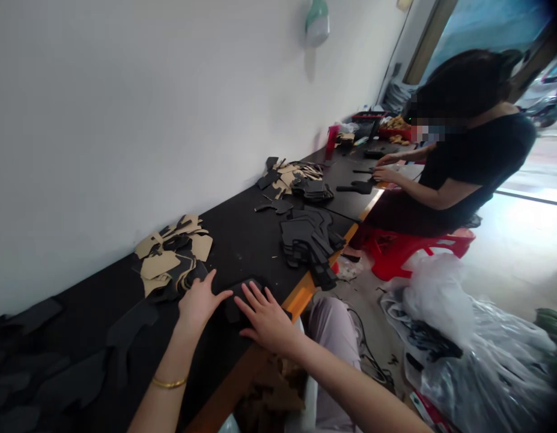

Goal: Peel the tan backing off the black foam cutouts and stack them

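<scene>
My right hand lies with fingers spread over a flat black cut-out piece on the dark tabletop. Just left of it, my left hand has its thumb and a finger stretched apart. Its thumb reaches the same piece's edge, and its other fingertips are beside a pile of tan and black cut-outs; I cannot tell whether they touch the pile. A stack of black cut-out pieces sits to the right, near the table's front edge.
More black pieces lie at the left. Farther back is another tan and black heap. A co-worker sits at the right on a red stool. Plastic bags cover the floor, and a scrap-filled bin stands under the edge.
</scene>
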Motion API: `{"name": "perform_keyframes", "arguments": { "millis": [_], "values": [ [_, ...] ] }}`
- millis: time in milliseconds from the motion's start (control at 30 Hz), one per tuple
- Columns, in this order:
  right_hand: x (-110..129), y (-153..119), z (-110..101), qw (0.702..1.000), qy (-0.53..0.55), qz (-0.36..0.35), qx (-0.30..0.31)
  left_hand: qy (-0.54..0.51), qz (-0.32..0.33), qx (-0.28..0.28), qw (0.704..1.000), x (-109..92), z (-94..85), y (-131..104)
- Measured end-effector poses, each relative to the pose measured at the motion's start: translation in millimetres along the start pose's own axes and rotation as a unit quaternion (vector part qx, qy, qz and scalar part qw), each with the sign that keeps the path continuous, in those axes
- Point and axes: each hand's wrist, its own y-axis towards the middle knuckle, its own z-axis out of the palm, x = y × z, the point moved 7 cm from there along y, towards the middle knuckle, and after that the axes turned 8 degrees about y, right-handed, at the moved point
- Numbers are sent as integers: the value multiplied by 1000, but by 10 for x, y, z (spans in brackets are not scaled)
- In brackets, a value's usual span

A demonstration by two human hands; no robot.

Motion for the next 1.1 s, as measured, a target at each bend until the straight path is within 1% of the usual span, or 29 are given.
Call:
{"name": "perform_keyframes", "arguments": {
  "millis": [33, 67, 133, 167, 200, 233, 300, 333, 400, 467, 500, 533, 567, 633, 667, 700, 733, 800, 833, 900, 1000, 1100],
  "values": [
    [-7, -3, -3, 1000, 7, 7, -4, 10, -4, -20, 1000, -3, -33, -30],
    [-17, -6, -3, 1000, 15, 15, -9, 7, 12, -53, 998, -41, -63, -77],
    [-43, -11, 8, 999, 29, 32, -16, -22, 97, -124, 987, -214, -61, -228],
    [-54, -11, 19, 999, 32, 37, -18, -38, 153, -141, 977, -325, -5, -322],
    [-61, -9, 31, 999, 34, 38, -17, -43, 204, -126, 970, -431, 108, -407],
    [-64, -5, 44, 999, 33, 35, -13, -46, 227, -107, 967, -498, 231, -473],
    [-54, 6, 64, 999, 27, 20, -1, -43, 239, -88, 966, -557, 442, -557],
    [-47, 10, 69, 1000, 22, 11, 5, -38, 234, -88, 967, -551, 512, -576],
    [-42, 2, 71, 1000, 13, 4, 10, -24, 235, -99, 967, -500, 579, -583],
    [-64, -36, 80, 1000, 14, 11, 6, -8, 244, -110, 963, -384, 560, -537],
    [-90, -67, 85, 1000, 19, 19, -3, -1, 239, -119, 964, -285, 515, -484],
    [-125, -105, 88, 999, 27, 29, -19, 4, 219, -135, 966, -148, 441, -406],
    [-168, -148, 87, 998, 37, 40, -41, 7, 181, -159, 971, 30, 341, -306],
    [-253, -232, 72, 992, 63, 54, -94, 12, 71, -217, 974, 464, 105, -83],
    [-289, -267, 58, 988, 78, 54, -119, 23, 25, -237, 971, 672, 2, 28],
    [-320, -293, 41, 984, 93, 52, -139, 45, -3, -247, 968, 845, -78, 141],
    [-345, -309, 19, 981, 107, 49, -155, 74, -14, -240, 968, 981, -124, 257],
    [-384, -318, -38, 976, 124, 46, -173, 133, -14, -196, 972, 1182, -133, 470],
    [-398, -315, -70, 975, 128, 45, -177, 153, -7, -173, 973, 1247, -116, 551],
    [-404, -305, -128, 974, 129, 41, -180, 174, 12, -142, 974, 1315, -84, 654],
    [-371, -300, -186, 972, 129, 31, -194, 182, 45, -124, 974, 1311, -74, 700],
    [-322, -318, -283, 960, 140, 17, -244, 188, 55, -100, 975, 1311, -95, 701]
  ]
}}
